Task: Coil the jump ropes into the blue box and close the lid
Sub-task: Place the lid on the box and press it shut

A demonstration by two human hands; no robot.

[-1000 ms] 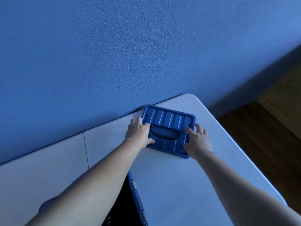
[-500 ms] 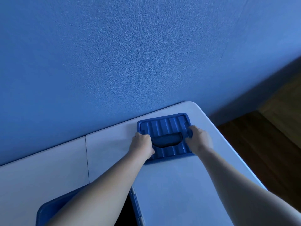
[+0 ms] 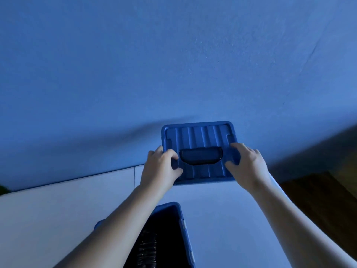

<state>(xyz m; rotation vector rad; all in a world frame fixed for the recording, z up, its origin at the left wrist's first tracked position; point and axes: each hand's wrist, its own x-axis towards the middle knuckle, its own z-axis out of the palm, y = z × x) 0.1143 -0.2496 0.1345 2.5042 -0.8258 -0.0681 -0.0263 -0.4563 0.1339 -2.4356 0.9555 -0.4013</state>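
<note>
Lid (image 3: 201,136) now lifted off table (image 3: 58,209), both hands gripping, box (image 3: 181,219) below

Ribbed blue lid (image 3: 201,136) with dark handle (image 3: 201,156), blue box (image 3: 184,225), white table (image 3: 58,209), blue wall (image 3: 173,64).

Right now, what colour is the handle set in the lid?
The handle looks black or very dark against the blue ribbed lid; head view shows it.
</note>
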